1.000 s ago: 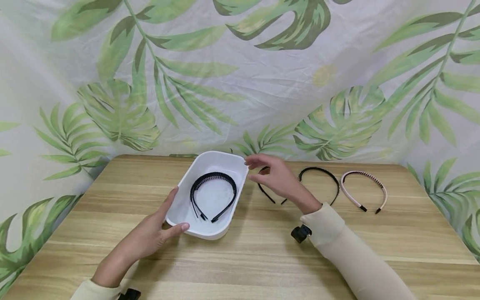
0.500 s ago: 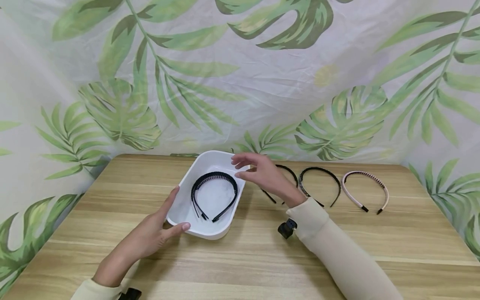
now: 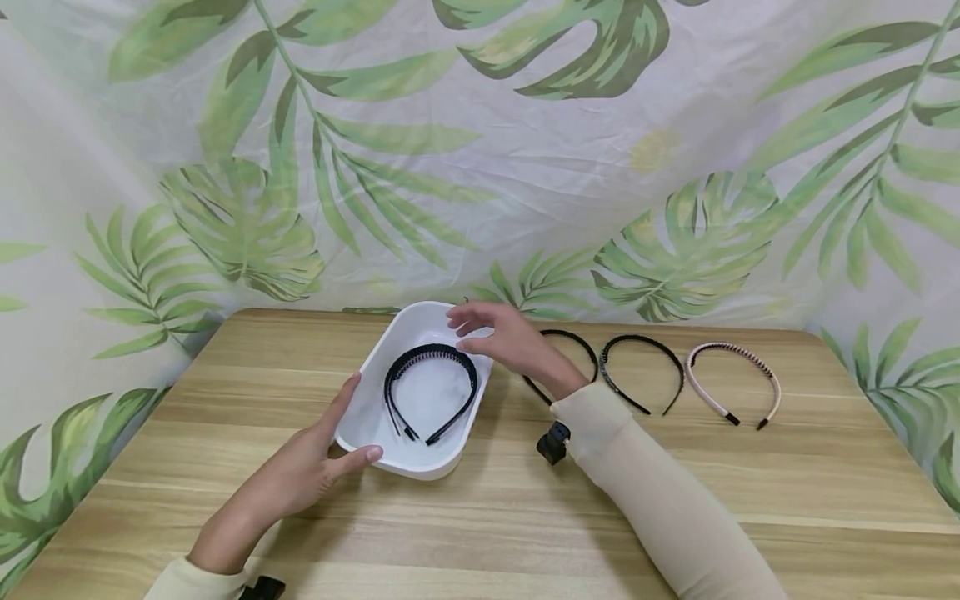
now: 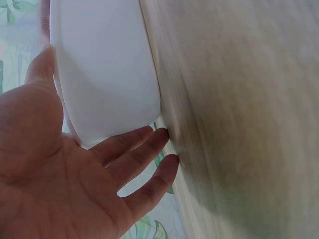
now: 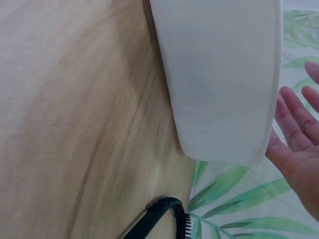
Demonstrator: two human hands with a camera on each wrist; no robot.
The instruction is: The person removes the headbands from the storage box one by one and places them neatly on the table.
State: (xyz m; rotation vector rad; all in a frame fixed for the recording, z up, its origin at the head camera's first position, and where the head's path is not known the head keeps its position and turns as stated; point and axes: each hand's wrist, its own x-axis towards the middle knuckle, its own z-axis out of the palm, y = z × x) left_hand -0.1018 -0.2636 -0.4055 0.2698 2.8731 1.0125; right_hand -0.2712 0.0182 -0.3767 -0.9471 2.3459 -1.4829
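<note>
A white plastic bin (image 3: 420, 462) stands on the table with black headbands (image 3: 433, 351) nested inside it; how many is hard to tell. My left hand (image 3: 300, 471) spans its near left corner, thumb at the near rim and fingers along the outside. In the left wrist view the left hand (image 4: 99, 169) has nearly straight, spread fingers against the bin wall (image 4: 104, 64). My right hand (image 3: 498, 337) hovers over the bin's right rim with loosely bent fingers and nothing in it. The right wrist view shows that hand (image 5: 301, 142) beside the rim.
Right of the bin, a black headband (image 3: 595, 354) lies partly behind my right wrist. Farther right are another black headband (image 3: 641, 337) and a pink-and-white striped one (image 3: 738, 350). A leaf-print cloth (image 3: 420, 167) hangs behind the wooden table (image 3: 465, 542).
My right hand has moved left from the bin's right edge to over its right side, uncovering more of the headbands on the table. The left hand and the bin stay in place.
</note>
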